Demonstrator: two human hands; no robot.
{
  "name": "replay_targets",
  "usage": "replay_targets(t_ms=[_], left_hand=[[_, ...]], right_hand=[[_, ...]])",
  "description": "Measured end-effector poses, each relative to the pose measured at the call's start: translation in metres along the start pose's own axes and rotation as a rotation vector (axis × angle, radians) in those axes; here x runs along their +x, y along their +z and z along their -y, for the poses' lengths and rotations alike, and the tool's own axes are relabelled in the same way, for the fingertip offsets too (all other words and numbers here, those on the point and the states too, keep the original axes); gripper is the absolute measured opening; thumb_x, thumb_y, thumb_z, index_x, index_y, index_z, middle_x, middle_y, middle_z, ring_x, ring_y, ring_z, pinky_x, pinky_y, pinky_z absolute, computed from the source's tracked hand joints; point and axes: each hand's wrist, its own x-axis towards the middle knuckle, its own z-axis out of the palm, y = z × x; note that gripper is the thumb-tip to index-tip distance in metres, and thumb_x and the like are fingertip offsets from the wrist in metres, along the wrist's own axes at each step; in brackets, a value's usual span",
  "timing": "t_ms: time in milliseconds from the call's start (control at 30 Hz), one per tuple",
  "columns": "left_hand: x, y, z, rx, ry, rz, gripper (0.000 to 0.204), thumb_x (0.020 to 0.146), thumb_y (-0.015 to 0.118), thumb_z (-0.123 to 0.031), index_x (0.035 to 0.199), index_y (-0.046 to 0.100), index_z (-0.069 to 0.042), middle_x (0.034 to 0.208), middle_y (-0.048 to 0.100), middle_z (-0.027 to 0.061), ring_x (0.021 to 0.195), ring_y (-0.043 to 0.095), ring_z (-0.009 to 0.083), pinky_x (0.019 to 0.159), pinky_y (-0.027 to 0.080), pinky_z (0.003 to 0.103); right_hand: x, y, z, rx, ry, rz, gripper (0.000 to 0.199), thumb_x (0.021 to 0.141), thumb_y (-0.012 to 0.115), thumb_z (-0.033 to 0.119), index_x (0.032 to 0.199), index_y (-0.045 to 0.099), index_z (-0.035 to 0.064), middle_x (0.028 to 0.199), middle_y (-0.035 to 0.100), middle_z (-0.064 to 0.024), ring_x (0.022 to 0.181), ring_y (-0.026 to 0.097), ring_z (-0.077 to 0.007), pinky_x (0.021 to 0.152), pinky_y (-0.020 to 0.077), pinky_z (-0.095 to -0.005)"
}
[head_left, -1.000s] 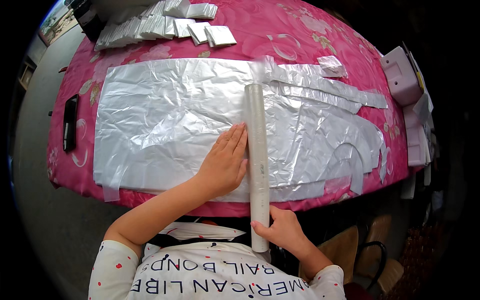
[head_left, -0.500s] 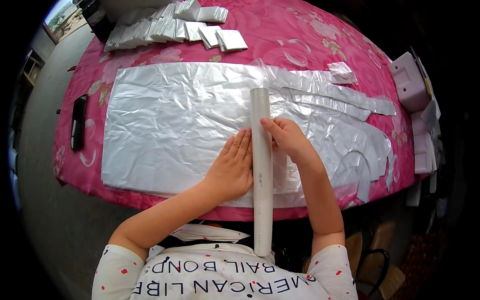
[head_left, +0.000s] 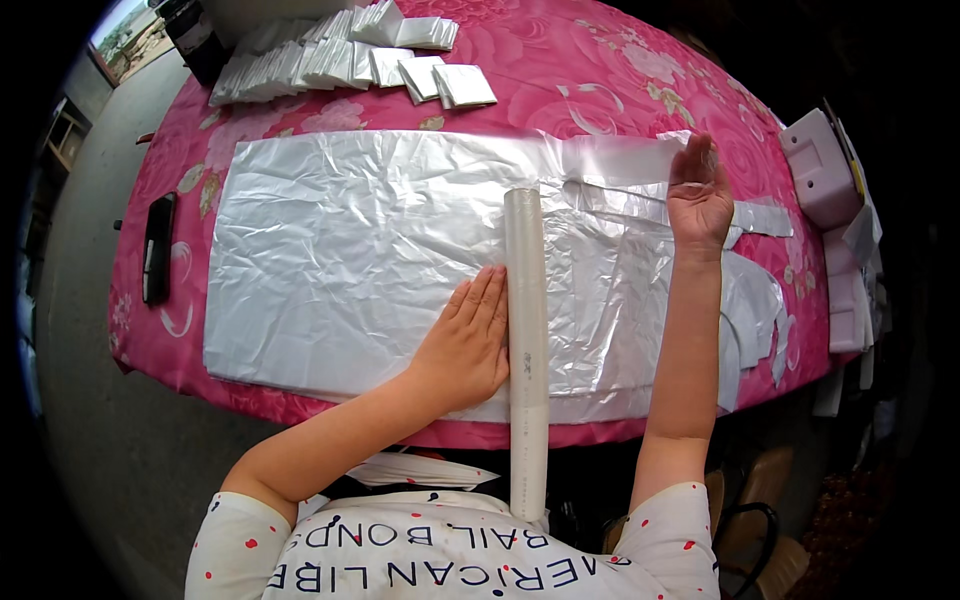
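Observation:
A stack of thin, silvery translucent plastic film sheets lies spread on the table. Across it runs a long pale tube, its near end reaching past the table edge toward my shirt. My left hand lies flat on the film, fingers stretched, its edge against the tube's left side. Over the right part of the film, my right hand is palm up, away from the tube, fingers extended. A film layer reaches to it and some film seems to lie over the fingers; any grip is not visible.
Folded film packets are piled at the far left on the pink floral tablecloth. A black phone-like object lies near the left edge. Pale pink foam boxes stand along the right side. A dark container stands far left.
My right hand has let go of the tube, moved right and turned palm up. A film layer right of the tube has spread rightward with it. My left hand stays against the tube.

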Motion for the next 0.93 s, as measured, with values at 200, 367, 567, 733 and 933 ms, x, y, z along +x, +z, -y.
replay_targets(t_ms=[200,367,567,733,933], left_hand=[[-0.001,-0.001,-0.002,0.001,-0.008,0.004,0.063,0.085,0.037,-0.024,0.134,0.028,0.015,0.143,0.025,0.0298,0.137,0.019,0.0369,0.113,0.013,0.044],[0.001,-0.009,-0.001,-0.354,-0.041,0.003,0.064,0.084,0.041,-0.025,0.133,0.029,0.015,0.142,0.027,0.0292,0.136,0.022,0.0367,0.112,0.015,0.043],[0.0,0.019,0.005,-0.001,0.017,-0.165,0.06,0.087,0.044,-0.022,0.135,0.03,0.011,0.145,0.022,0.0281,0.137,0.021,0.039,0.11,0.019,0.048],[-0.009,0.003,0.01,0.014,0.009,-0.186,0.078,0.08,0.058,-0.026,0.139,0.02,0.01,0.149,0.013,0.0244,0.14,0.011,0.0359,0.112,0.013,0.046],[-0.011,-0.027,0.041,0.199,-0.375,-0.077,0.09,0.08,0.061,-0.039,0.14,0.014,0.009,0.149,0.007,0.0248,0.14,0.006,0.0364,0.113,0.005,0.048]], right_hand=[[-0.031,0.082,0.003,-0.399,-0.2,0.107,0.035,0.096,0.04,0.021,0.126,0.046,0.0022,0.125,0.054,-0.0155,0.118,0.051,-0.0253,0.099,0.0427,-0.0382],[-0.097,0.161,-0.16,-1.016,0.148,0.468,0.044,0.099,0.04,0.027,0.135,0.04,0.0011,0.126,0.055,-0.0167,0.121,0.049,-0.0223,0.103,0.0319,-0.0307],[-0.137,0.148,-0.295,-1.331,0.601,0.744,0.029,0.087,0.052,0.011,0.112,0.053,-0.0039,0.098,0.058,-0.024,0.091,0.053,-0.04,0.078,0.041,-0.0453],[-0.154,0.134,-0.329,-1.568,0.446,1.129,0.053,0.079,0.062,0.026,0.121,0.047,-0.0041,0.129,0.042,-0.0296,0.12,0.038,-0.0456,0.098,0.0348,-0.0463],[-0.155,0.158,-0.272,-1.371,0.731,1.252,0.082,0.075,0.068,0.029,0.139,0.028,-0.0013,0.143,0.029,-0.0257,0.136,0.017,-0.0412,0.109,0.0241,-0.0447]])
